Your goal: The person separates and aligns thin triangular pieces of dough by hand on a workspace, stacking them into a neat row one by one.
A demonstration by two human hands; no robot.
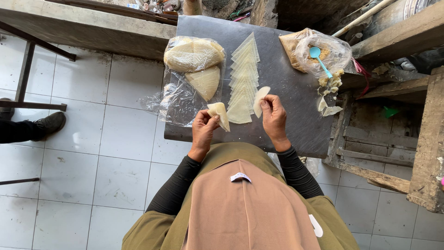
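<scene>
Right now the left hand (203, 129) has its grip closed on a folded pastry piece (219, 115), pinched betw. thumb and fingers just above the near edge of the dark tabletop (296, 106). Right hand (274, 115) grips a thin pastry sheet (260, 99) by its lower end; the sheet stands up, curved, just right of the row of cut sheets (243, 78). That row lies overlapped down the middle of the tabletop, pointed ends toward the far side. Left of it, a clear plastic bag (180, 92) w/ stacked wedge-shaped wrappers (193, 55) on top; the bag's edge hangs over the tabletop's left side. Far right corner: a second plastic bag (323, 53) w/ a turquoise spoon (319, 59) in it, crumbly filling bits (330, 83) just beside it, and a couple of loose pastry scraps (327, 109) near the right edge. Black sleeves on both arms. Off to the left, another person's dark shoe (51, 122) on the white tiled floor (92, 153).
</scene>
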